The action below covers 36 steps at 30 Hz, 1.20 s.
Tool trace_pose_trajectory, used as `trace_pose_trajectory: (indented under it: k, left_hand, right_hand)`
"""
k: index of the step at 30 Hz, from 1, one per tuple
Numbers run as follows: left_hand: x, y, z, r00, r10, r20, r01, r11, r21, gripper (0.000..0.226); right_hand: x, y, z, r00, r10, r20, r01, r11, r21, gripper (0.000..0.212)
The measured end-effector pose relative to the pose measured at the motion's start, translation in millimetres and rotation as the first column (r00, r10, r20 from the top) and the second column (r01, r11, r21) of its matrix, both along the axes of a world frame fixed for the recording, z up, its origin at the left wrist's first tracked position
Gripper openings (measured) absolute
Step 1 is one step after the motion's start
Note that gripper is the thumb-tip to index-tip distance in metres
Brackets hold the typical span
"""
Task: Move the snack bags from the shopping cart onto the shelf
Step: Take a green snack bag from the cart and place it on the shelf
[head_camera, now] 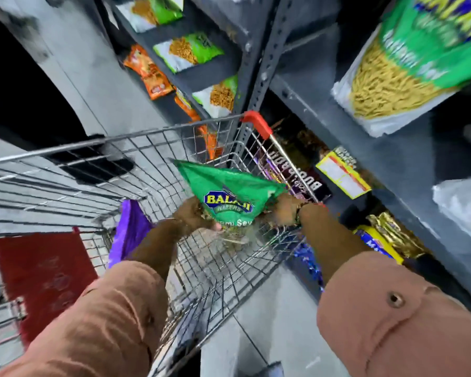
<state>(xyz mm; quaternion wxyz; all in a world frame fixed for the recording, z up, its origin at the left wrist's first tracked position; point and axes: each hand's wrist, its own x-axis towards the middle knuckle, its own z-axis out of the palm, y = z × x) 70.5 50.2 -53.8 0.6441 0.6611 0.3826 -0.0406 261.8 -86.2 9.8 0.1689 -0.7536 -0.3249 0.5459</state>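
While gripped from both sides: green snack bag [227, 195] held above the wire shopping cart [98, 170], logo side up, lower end blurred.
Left hand [195, 214]: clamped on the bag's left edge, fingers curled round it.
Right hand [282, 209]: closed on the bag's right edge; single fingers too blurred to make out; a band at the wrist.
Sleeves: peach-coloured, buttoned cuffs, nearest the camera, one on each forearm.
Cart: tilted across the middle, red handle [257, 124] at the far right corner, red flap [42, 278] at near left.
Inside cart: purple bag [129, 231] standing against the left wall, just left of the left forearm.
Shelf [346, 110]: dark grey metal, along the right and far side.
On shelf, right: large green bag of yellow sticks [408, 63], white packs below it, dark and gold packets lower down.
On shelf, far: green-and-white bags [188, 51] stacked tier on tier, orange packets [147, 72] to their left.
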Motion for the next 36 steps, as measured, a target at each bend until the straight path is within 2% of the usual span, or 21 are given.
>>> trace_pose_trajectory:
  k: [1, 2, 3, 5, 9, 12, 14, 16, 18, 22, 26, 31, 36]
  left_hand:
    - [-1, 1, 17, 0.998, 0.03, 0.049, -0.029, 0.999, -0.023, 0.046]
    - [-1, 1, 35, 0.995, 0.046, 0.083, -0.044, 0.999, -0.02, 0.047]
    - [-1, 0, 55, 0.991, 0.054, 0.12, -0.053, 0.999, -0.011, 0.047]
    - [0, -5, 95, 0.978, 0.073, 0.194, -0.073, 0.997, -0.008, 0.047]
    - [3, -26, 181, 0.915, 0.164, 0.368, -0.176, 0.984, 0.0, 0.039]
    - [7, -44, 242, 0.867, 0.164, 0.471, -0.215, 0.975, 0.057, 0.031]
    - [12, -60, 286, 0.83, 0.147, 0.538, -0.243, 0.963, 0.112, 0.027]
    - [20, -75, 326, 0.778, 0.118, 0.617, -0.292, 0.938, 0.188, 0.026]
    - [29, -95, 370, 0.712, 0.079, 0.698, -0.34, 0.908, 0.244, 0.028]
    - [52, -133, 453, 0.58, -0.053, 0.813, -0.354, 0.882, 0.311, 0.027]
    - [82, -174, 527, 0.461, -0.145, 0.876, -0.368, 0.866, 0.337, 0.025]
    - [141, -247, 578, 0.366, -0.287, 0.885, -0.259, 0.882, 0.393, 0.014]
    - [209, -340, 576, 0.367, -0.43, 0.825, -0.018, 0.883, 0.468, 0.041]
  right_hand:
    - [-3, 0, 13, 0.999, -0.043, 0.028, 0.041, 0.997, 0.069, 0.045]
    - [-7, -3, 28, 0.989, -0.146, 0.006, 0.146, 0.988, 0.049, 0.03]
    - [-9, -8, 40, 0.98, -0.189, 0.057, 0.18, 0.975, 0.127, 0.021]
    - [-15, -14, 68, 0.969, -0.246, 0.021, 0.224, 0.911, 0.345, 0.04]
    - [-35, -29, 136, 0.935, -0.332, -0.122, 0.344, 0.773, 0.532, 0.034]
    - [-43, -44, 188, 0.922, -0.378, -0.086, 0.346, 0.702, 0.623, 0.069]
    - [-43, -57, 225, 0.897, -0.425, -0.123, 0.377, 0.588, 0.716, 0.085]
    - [-40, -71, 264, 0.874, -0.48, -0.078, 0.345, 0.499, 0.795, 0.091]
    - [-36, -93, 307, 0.845, -0.535, -0.019, 0.274, 0.401, 0.874, 0.085]
    - [-25, -133, 392, 0.805, -0.592, -0.036, 0.159, 0.156, 0.975, 0.071]
    - [-10, -181, 469, 0.734, -0.679, -0.016, 0.05, 0.031, 0.998, 0.072]
    - [22, -272, 522, 0.602, -0.797, 0.047, -0.017, 0.045, 0.999, 0.074]
    - [61, -380, 527, 0.426, -0.898, 0.106, 0.005, 0.12, 0.993, 0.066]
